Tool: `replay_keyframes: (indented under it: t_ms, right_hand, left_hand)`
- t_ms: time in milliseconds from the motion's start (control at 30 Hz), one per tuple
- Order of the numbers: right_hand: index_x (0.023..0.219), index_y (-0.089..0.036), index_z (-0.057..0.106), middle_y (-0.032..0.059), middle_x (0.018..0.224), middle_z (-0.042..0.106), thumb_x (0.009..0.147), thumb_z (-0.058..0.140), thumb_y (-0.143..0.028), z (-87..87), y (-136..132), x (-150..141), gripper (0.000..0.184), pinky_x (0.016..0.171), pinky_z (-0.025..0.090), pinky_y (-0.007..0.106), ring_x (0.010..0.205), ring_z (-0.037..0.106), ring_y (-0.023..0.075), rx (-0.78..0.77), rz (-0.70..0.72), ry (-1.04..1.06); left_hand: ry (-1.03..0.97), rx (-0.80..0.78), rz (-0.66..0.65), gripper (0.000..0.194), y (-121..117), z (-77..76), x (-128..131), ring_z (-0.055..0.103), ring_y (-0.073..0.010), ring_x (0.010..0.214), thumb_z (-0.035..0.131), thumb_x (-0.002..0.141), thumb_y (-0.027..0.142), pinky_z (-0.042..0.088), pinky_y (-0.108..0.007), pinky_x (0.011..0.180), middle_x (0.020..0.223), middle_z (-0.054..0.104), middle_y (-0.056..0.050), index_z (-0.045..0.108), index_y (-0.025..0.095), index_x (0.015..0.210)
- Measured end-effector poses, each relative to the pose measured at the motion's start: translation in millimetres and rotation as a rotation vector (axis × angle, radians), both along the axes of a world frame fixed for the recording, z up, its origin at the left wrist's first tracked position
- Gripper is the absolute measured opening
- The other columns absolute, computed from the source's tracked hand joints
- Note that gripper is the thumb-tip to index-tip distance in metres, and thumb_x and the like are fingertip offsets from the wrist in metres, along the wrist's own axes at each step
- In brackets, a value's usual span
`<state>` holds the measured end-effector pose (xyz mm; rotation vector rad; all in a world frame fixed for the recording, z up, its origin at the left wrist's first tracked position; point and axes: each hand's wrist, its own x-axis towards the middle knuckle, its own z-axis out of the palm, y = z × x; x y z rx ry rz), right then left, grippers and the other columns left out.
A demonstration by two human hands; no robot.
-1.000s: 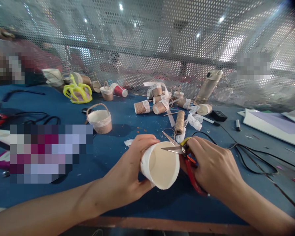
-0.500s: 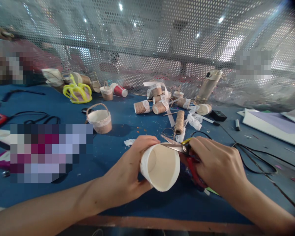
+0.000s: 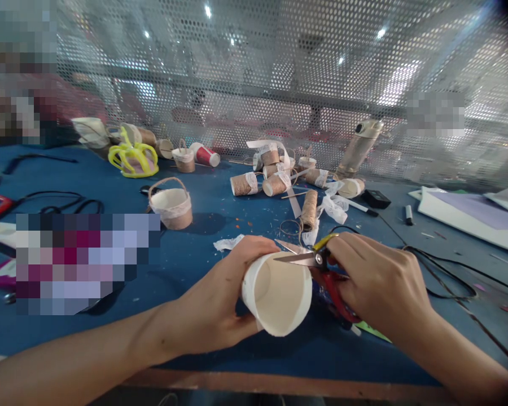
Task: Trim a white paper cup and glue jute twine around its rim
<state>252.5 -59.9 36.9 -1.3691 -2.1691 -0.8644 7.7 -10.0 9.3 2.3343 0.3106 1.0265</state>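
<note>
My left hand (image 3: 220, 296) is wrapped round a white paper cup (image 3: 277, 293), held on its side with the open mouth facing me. My right hand (image 3: 376, 282) grips red-and-yellow scissors (image 3: 322, 265). Their blades are slightly apart at the cup's upper rim. Both hands hover just above the blue table (image 3: 195, 259), near its front edge.
A twine-wrapped cup basket with a handle (image 3: 171, 206) stands behind left. Several twine-covered cups with lace (image 3: 275, 175) and a twine spool (image 3: 309, 208) lie behind. Black cables (image 3: 440, 270) run on the right, white sheets (image 3: 469, 214) far right, a perforated metal screen (image 3: 254, 84) behind.
The scissor blades have shifted along the cup's upper rim, and the cup has turned slightly in my left hand. A lace scrap behind my left hand shows more.
</note>
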Motion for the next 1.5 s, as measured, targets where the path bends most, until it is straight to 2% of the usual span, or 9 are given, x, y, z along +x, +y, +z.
replay_keyframes:
  t_ms: [100, 200, 367, 533, 700, 833, 1100, 1367, 1500]
  right_hand:
    - [0.060, -0.020, 0.047, -0.0021, 0.056, 0.048, 0.075, 0.050, -0.005, 0.0, 0.0, 1.0, 0.021, 0.050, 0.022, 0.029, 0.050, 0.044, 0.0125, 0.015, 0.020, -0.005]
    - [0.061, -0.020, 0.045, -0.0026, 0.056, 0.046, 0.080, 0.053, -0.011, 1.4, 0.3, 1.3, 0.022, 0.050, 0.022, 0.029, 0.050, 0.043, 0.0120, -0.009, 0.031, 0.043]
    - [0.068, -0.021, 0.041, -0.0061, 0.058, 0.040, 0.088, 0.060, -0.030, 3.2, 2.4, 1.6, 0.029, 0.052, 0.029, 0.024, 0.050, 0.035, 0.0096, -0.191, 0.087, 0.238]
    - [0.072, -0.022, 0.040, -0.0051, 0.063, 0.043, 0.090, 0.057, -0.030, 1.2, 5.4, 3.4, 0.027, 0.054, 0.026, 0.025, 0.055, 0.036, 0.0114, -0.304, 0.092, 0.266]
    - [0.071, -0.021, 0.043, -0.0043, 0.063, 0.044, 0.089, 0.055, -0.027, 0.0, 5.4, 5.5, 0.022, 0.055, 0.024, 0.027, 0.058, 0.036, 0.0128, -0.359, 0.106, 0.260]
    - [0.076, -0.020, 0.051, -0.0013, 0.068, 0.054, 0.086, 0.055, -0.025, -0.9, 5.5, 6.2, 0.012, 0.057, 0.025, 0.028, 0.063, 0.047, 0.0154, -0.369, 0.078, 0.213]
    - [0.073, -0.019, 0.054, 0.0008, 0.067, 0.057, 0.078, 0.049, -0.015, -0.7, 5.6, 4.0, 0.008, 0.055, 0.025, 0.030, 0.062, 0.053, 0.0174, -0.302, 0.107, 0.127]
    - [0.071, -0.018, 0.057, 0.0014, 0.065, 0.058, 0.070, 0.046, -0.008, 0.9, 3.9, 5.2, 0.015, 0.053, 0.023, 0.029, 0.060, 0.054, 0.0164, -0.234, 0.107, 0.075]
    - [0.068, -0.019, 0.055, 0.0007, 0.062, 0.056, 0.072, 0.044, -0.008, 1.1, 4.8, 5.7, 0.016, 0.052, 0.023, 0.029, 0.057, 0.051, 0.0154, -0.200, 0.110, 0.048]
  left_hand:
    - [0.027, -0.001, -0.033, 0.088, 0.0, 1.5, -1.2, 0.051, -0.0308, 0.124, 0.077, 0.072, 0.014, 0.044, -0.044, 0.107, 0.132, 0.049, -0.014, 0.026, 0.028, 0.142]
    - [0.062, -0.054, -0.036, 0.090, -0.4, 0.7, -4.5, 0.053, -0.0326, 0.123, 0.079, 0.071, 0.016, 0.047, -0.046, 0.104, 0.133, 0.048, -0.014, 0.024, 0.028, 0.142]
    - [0.084, -0.390, -0.063, 0.075, -4.7, 2.6, -8.1, 0.061, -0.0263, 0.107, 0.076, 0.077, 0.022, 0.058, -0.037, 0.084, 0.121, 0.054, -0.009, 0.030, 0.031, 0.135]
    - [0.121, -0.646, -0.247, 0.064, -5.6, 9.0, -8.3, 0.066, -0.0229, 0.103, 0.070, 0.085, 0.021, 0.059, -0.037, 0.086, 0.117, 0.064, -0.007, 0.038, 0.030, 0.139]
    - [0.183, -0.504, -0.153, 0.071, -2.1, 11.9, -10.6, 0.062, -0.0277, 0.113, 0.071, 0.083, 0.022, 0.056, -0.042, 0.093, 0.126, 0.061, -0.009, 0.034, 0.029, 0.144]
    - [0.241, -0.403, -0.164, 0.074, -0.7, 14.7, -9.8, 0.060, -0.0288, 0.116, 0.069, 0.083, 0.020, 0.055, -0.042, 0.096, 0.129, 0.058, -0.012, 0.029, 0.025, 0.145]
    - [0.250, -0.385, -0.277, 0.077, 0.2, 17.6, -5.5, 0.054, -0.0333, 0.126, 0.068, 0.081, 0.021, 0.052, -0.046, 0.101, 0.137, 0.053, -0.016, 0.028, 0.021, 0.147]
    - [0.235, -0.364, -0.304, 0.076, 0.0, 20.5, -5.4, 0.055, -0.0324, 0.124, 0.067, 0.084, 0.022, 0.051, -0.046, 0.102, 0.136, 0.054, -0.014, 0.028, 0.024, 0.149]
    - [0.256, -0.376, -0.290, 0.078, 0.1, 19.6, -5.5, 0.056, -0.0325, 0.123, 0.068, 0.083, 0.024, 0.051, -0.047, 0.102, 0.133, 0.056, -0.014, 0.026, 0.024, 0.149]
